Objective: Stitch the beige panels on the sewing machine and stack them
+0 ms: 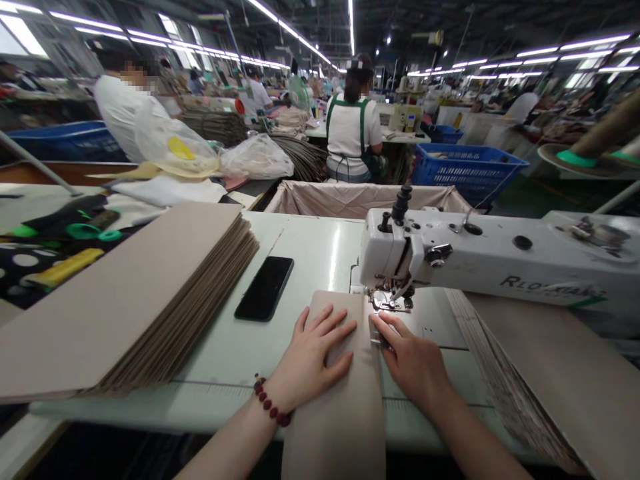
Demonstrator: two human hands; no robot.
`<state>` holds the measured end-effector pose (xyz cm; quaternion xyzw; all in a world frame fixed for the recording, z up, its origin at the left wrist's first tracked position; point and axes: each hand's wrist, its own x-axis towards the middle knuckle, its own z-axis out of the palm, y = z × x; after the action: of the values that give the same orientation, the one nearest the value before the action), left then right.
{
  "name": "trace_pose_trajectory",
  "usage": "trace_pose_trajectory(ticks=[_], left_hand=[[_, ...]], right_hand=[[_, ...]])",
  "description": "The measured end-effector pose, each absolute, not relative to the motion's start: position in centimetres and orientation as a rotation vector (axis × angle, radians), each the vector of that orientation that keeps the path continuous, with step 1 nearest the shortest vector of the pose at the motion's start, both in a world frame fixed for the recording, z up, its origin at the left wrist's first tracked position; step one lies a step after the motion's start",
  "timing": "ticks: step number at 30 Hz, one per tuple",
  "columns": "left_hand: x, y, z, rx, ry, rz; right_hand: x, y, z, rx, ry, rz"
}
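A long beige fabric panel runs from the table's front edge up to the sewing machine, its right edge beside the presser foot. My left hand, a dark red bead bracelet at its wrist, lies flat on the panel with fingers spread. At the panel's right edge, just in front of the presser foot, my right hand has its fingers bent and close together. Its fingertips touch a small metal part by the edge; whether they also grip the fabric is hidden.
A tall stack of beige panels stands left, another stack right under the machine arm. A black phone lies on the table. Behind are a cloth-lined bin, a blue basket and a seated person.
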<state>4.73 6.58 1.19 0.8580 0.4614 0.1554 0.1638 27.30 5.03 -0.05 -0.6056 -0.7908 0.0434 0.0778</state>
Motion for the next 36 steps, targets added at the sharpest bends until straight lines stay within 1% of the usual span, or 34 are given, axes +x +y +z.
trace_pose_trajectory(ticks=[6, 12, 27, 36], left_hand=[[4.7, 6.5, 1.5, 2.425, 1.324, 0.428], [4.7, 6.6, 1.5, 2.414, 1.317, 0.488], [4.6, 6.6, 1.4, 2.464, 1.347, 0.393], [4.7, 6.6, 1.2, 2.491, 1.338, 0.374]], right_hand=[[27.4, 4.9, 0.0, -1.802, -2.365, 0.12], [27.4, 4.9, 0.0, -1.801, -2.367, 0.12], [27.5, 4.9, 0.7, -1.8, -2.38, 0.12], [27.4, 4.9, -0.3, -1.806, -2.356, 0.11]])
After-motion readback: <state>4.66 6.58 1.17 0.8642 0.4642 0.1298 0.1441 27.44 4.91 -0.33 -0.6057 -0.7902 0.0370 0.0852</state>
